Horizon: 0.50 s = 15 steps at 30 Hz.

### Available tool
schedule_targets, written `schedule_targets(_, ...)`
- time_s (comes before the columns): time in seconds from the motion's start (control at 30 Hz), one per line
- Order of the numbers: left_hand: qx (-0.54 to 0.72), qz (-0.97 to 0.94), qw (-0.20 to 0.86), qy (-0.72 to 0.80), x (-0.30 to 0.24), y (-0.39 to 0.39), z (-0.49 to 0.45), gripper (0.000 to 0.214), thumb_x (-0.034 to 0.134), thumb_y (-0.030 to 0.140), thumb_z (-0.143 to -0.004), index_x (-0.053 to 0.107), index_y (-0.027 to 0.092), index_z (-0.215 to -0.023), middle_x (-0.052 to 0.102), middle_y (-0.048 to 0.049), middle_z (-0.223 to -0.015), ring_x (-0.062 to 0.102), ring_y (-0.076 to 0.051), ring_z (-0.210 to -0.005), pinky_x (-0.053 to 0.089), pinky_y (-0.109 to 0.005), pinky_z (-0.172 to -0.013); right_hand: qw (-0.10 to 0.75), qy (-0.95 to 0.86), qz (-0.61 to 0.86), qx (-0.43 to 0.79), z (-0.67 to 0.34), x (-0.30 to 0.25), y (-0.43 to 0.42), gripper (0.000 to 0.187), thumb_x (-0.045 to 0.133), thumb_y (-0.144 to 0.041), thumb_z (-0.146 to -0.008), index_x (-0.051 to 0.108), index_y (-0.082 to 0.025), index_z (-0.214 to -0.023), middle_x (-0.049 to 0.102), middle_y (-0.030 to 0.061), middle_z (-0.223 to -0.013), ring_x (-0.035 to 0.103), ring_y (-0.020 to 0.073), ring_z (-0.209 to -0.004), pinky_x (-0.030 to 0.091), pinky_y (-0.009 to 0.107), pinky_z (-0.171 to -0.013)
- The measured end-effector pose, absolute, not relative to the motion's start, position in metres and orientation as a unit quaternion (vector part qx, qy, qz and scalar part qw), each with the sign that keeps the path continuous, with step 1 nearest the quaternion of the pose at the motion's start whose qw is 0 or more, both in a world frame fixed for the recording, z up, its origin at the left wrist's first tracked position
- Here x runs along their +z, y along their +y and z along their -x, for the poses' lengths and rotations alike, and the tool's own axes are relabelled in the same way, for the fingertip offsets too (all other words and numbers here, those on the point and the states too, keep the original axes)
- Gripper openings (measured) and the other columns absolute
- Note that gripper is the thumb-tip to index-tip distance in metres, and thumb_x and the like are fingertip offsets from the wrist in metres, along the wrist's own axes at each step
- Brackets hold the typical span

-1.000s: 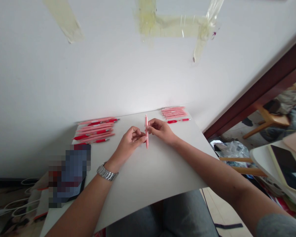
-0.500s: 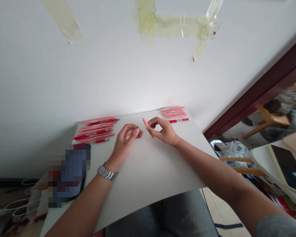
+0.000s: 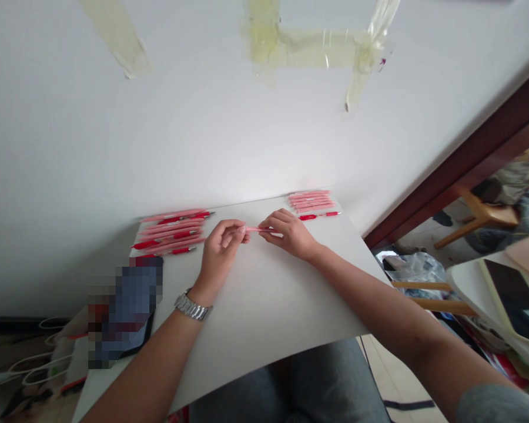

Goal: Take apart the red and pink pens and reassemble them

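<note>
A slim pink pen [image 3: 253, 229] lies level between my two hands, above the middle of the white table [image 3: 264, 294]. My left hand [image 3: 224, 238] pinches its left end between thumb and fingers. Around its other end, the fingers of my right hand [image 3: 288, 233] are closed, hiding part of it. To the left lies a row of pink and red pens [image 3: 171, 232], side by side. A smaller row of pink pens [image 3: 312, 201] rests at the back right, with one red pen [image 3: 320, 215] in front of it.
A pixelated dark object [image 3: 134, 305] lies on the table's left edge. The wall [image 3: 203, 129] rises directly behind the table. At right, a pale surface holds a dark-screened device [image 3: 518, 299], and a plastic bag [image 3: 418, 267] sits below. White cables [image 3: 39, 364] hang at lower left.
The pink pen has turned from a steep slant to level. My left hand's fingers have closed on its left end, while my right hand keeps hold of the other.
</note>
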State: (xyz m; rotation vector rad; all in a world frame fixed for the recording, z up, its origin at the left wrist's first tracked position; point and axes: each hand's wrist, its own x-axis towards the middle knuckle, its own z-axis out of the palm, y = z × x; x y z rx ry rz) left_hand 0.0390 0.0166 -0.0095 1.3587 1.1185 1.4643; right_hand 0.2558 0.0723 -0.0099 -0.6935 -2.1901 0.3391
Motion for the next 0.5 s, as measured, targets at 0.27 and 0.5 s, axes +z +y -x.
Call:
schedule_targets(0.27, 0.563, -0.548, 0.401, 0.470, -0.0102, 0.0198, -0.0366, 0.035, 0.082, 0.049, -0.092, 0.071, 0.019, -0.106, 0.075, -0.0059, -0.099, 0.076, -0.020, -0.092, 0.061, -0.037, -0.092, 0.398, -0.863, 0.292, 0.106, -0.2558, -0.0117, 0.0735, 0.009, 0.063, -0.029, -0.106, 0.070, -0.024, -0.108, 0.074, 0.0078, -0.099, 0.062, 0.0238, -0.093, 0.053, 0.039, -0.087)
schedule_targets(0.5, 0.547, -0.563, 0.392, 0.481, -0.0087, 0.0170, -0.0396, 0.033, 0.083, 0.048, -0.089, 0.072, 0.020, -0.102, 0.077, -0.0078, -0.104, 0.076, -0.023, -0.102, 0.061, -0.040, -0.100, 0.379, -0.869, 0.304, 0.087, -0.2548, -0.0114, 0.0733, 0.015, 0.063, -0.032, -0.107, 0.073, -0.024, -0.116, 0.076, 0.0096, -0.106, 0.064, 0.0257, -0.097, 0.052, 0.041, -0.090)
